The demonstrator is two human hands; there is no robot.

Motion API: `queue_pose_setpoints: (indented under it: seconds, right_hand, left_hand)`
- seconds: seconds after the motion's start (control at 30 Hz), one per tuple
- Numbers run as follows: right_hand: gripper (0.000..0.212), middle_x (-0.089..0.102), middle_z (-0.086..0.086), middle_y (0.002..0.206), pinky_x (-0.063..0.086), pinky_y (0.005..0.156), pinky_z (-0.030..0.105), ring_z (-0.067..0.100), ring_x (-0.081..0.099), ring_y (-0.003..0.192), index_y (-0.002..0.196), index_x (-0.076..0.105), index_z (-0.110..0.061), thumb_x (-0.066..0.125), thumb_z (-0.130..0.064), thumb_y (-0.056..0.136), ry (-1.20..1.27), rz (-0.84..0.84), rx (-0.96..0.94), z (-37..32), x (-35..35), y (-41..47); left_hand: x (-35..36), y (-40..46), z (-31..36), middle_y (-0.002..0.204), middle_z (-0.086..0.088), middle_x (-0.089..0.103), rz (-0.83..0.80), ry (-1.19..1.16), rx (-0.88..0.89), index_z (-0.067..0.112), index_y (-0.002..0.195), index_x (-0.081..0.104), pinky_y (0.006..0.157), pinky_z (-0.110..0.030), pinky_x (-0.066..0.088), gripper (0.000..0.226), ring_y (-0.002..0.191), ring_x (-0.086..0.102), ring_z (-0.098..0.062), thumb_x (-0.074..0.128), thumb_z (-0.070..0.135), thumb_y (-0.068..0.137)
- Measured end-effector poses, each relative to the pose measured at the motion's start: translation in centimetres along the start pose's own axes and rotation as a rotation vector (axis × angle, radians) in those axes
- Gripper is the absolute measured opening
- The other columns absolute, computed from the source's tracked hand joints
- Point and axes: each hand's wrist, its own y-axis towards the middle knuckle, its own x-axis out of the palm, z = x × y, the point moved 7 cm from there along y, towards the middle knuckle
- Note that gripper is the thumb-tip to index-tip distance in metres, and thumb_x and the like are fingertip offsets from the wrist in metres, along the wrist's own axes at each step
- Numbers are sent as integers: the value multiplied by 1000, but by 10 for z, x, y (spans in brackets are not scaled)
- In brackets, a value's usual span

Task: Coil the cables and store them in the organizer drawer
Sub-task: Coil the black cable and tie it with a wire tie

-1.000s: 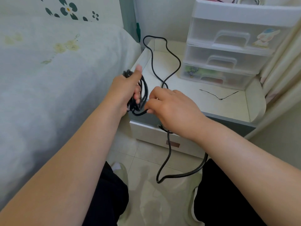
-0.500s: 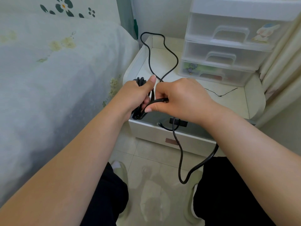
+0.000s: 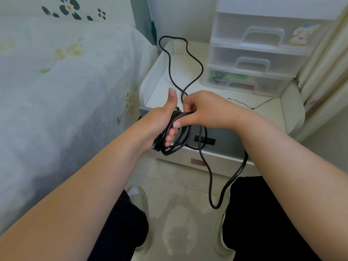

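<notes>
Hanging slack rises since earlier frame. Left hand (image 3: pixel 160 121) grips coil (image 3: pixel 175 140), thumb up; right hand (image 3: pixel 205 110) pinches cable (image 3: pixel 188 48). Remaining length trails toward upper centre, nearer right hand.

My left hand (image 3: pixel 162 119): my palm and most of my fingers hide behind the cable coil (image 3: pixel 177 136), so only my thumb and two fingertips show.
My right hand (image 3: pixel 205 110): my fingertips curl under, out of sight; just my thumbnail peeks out.
Black cable (image 3: pixel 201 68): one part slips behind my right hand, and its ends can't be seen.
Drawer organizer (image 3: pixel 254 53): the top is cut off by the picture's edge. The things inside its see-through drawers are too blurry to tell.
Thin wire (image 3: pixel 250 105): too small to tell what it is.
My legs (image 3: pixel 263 223): cut off at the bottom edge.
</notes>
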Motion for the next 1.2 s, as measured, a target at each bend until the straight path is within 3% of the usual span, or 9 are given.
queue_pose_setpoints:
  seconds: [0.13, 0.23, 0.33, 0.47, 0.67, 0.9, 1.03, 1.13, 1.2]
  right_hand:
    - [43, 57, 16, 78, 48, 55, 23, 19, 48, 58, 82, 58, -3, 77, -39, 67, 408, -288, 55, 23, 8, 2]
    - [18, 51, 4, 55, 44, 50, 21, 8, 37, 42, 67, 59, -19, 75, -17, 73, 604, -467, 67, 34, 13, 0]
    - [25, 37, -6, 40, 42, 46, 19, 5, 33, 36, 61, 51, -20, 68, -7, 75, 697, -574, 108, 44, 21, -2]
    - [21, 38, -5, 44, 43, 48, 18, 5, 35, 39, 62, 54, -19, 65, -9, 77, 731, -640, 113, 49, 26, -4]
    - [17, 46, -2, 52, 46, 48, 16, 5, 40, 43, 66, 66, -20, 67, -5, 73, 843, -536, 109, 57, 19, 0]
    - [22, 48, 1, 58, 42, 46, 16, 6, 42, 46, 74, 67, -17, 81, -5, 62, 1002, -494, 13, 50, 10, -2]
    - [31, 46, -4, 56, 36, 45, 16, 6, 39, 48, 80, 67, -17, 87, -27, 58, 1139, -411, -1, 53, 3, 0]
    - [27, 45, -5, 53, 33, 46, 19, 8, 38, 45, 64, 65, -24, 81, -45, 64, 996, -206, 51, 57, -3, 1]
    - [36, 47, -4, 49, 38, 51, 24, 12, 43, 45, 56, 59, -22, 65, -46, 82, 627, 13, 76, 58, -12, -1]
  left_hand:
    - [20, -5, 1, 45, 2, 34, -234, -32, 23, 13, 71, 43, 42, -23, 35, 69, 37, 32, -12, 30, 81, 73]
    - [30, -11, 5, 47, 4, 35, -363, -75, 67, 13, 81, 45, 40, -20, 34, 53, 38, 33, -8, 59, 63, 68]
    - [31, -15, 6, 48, 3, 37, -370, -2, 74, 15, 79, 50, 41, -19, 35, 31, 39, 35, -9, 67, 41, 79]
    - [29, -15, 6, 47, 0, 47, -309, 152, 132, 11, 70, 50, 44, -21, 41, 34, 40, 43, -12, 67, 36, 85]
    - [26, -13, 6, 50, -4, 61, -209, 96, 152, 12, 72, 54, 49, -21, 50, 30, 45, 59, -14, 65, 36, 86]
    - [31, -15, 11, 41, 3, 35, -310, -14, 156, 27, 48, 57, 43, -24, 36, 45, 37, 33, -12, 57, 43, 91]
    - [26, -15, 14, 39, 4, 31, -334, -80, 160, 9, 76, 57, 40, -22, 33, 36, 33, 29, -10, 53, 41, 93]
    - [19, -13, 17, 38, 6, 29, -341, -233, 157, 4, 92, 64, 37, -20, 32, 43, 31, 27, -7, 53, 45, 86]
    - [13, -12, 19, 35, 9, 29, -356, -430, 141, 6, 86, 62, 34, -18, 30, 41, 28, 27, -4, 52, 45, 83]
